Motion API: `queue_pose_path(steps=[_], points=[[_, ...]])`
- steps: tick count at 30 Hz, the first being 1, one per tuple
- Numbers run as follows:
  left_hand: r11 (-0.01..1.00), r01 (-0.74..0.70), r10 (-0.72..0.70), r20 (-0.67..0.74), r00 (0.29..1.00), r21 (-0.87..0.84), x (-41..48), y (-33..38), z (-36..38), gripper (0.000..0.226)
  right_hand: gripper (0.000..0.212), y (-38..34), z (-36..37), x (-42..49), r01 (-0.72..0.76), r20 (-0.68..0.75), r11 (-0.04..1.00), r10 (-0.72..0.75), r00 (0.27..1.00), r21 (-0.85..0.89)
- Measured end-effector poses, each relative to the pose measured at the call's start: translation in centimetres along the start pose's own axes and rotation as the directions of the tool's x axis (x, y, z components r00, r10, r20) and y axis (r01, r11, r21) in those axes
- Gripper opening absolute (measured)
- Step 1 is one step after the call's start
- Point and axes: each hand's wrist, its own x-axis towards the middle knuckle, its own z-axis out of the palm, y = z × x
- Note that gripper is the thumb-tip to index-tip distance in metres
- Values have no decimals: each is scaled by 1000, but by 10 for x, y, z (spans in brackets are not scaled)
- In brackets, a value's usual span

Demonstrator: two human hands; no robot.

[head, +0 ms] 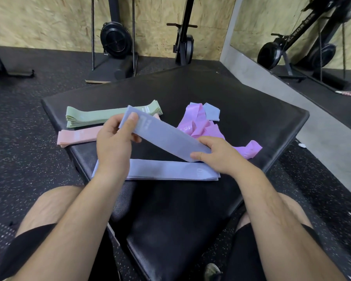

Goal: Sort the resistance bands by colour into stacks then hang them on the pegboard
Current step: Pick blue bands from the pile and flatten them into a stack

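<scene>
Status: blue band gripped at both ends, fingers of left hand and right hand curled on it, slanted above blue stack on worktop | Risk: skewed release may leave stack crooked; blue stray beside lilac heap may be overlooked.

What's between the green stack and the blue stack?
Between the green stack and the blue stack lies the peach-pink stack, then bare black mat, in the head view.

Even indoor light — blurred, warped edges
</scene>
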Motion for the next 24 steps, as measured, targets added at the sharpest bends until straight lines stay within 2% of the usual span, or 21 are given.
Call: queue_pose_path(steps=[3,6,9,12,15,18,21,24], points=[[999,18,-20,-53,998,-33,7,1,-13,13,8,8,-9,0,-9,-66,999,7,998,-41],[999,23,-27,-102,994,-46,10,2,-23,14,11,13,-20,-3,0,-159,1000,0,987,-4],[999,23,-27,-118,993,-35,11,4,-31,14,9,14,-28,-7,21,-244,986,21,970,168],[999,46,-45,-117,992,8,10,3,-37,12,5,10,-34,-13,40,-257,945,48,965,326],[990,79,-64,-129,990,113,10,0,-47,11,14,10,-38,-20,-9,-195,927,89,977,375],[970,73,-44,-125,991,232,9,-5,-58,16,19,14,-36,-24,-67,-74,907,107,991,416],[954,83,-50,-121,991,289,6,-10,-62,20,21,18,-34,-26,-113,44,867,104,994,486],[935,99,-52,-143,988,339,3,-11,-68,14,23,18,-34,-32,-145,142,850,84,986,506]])
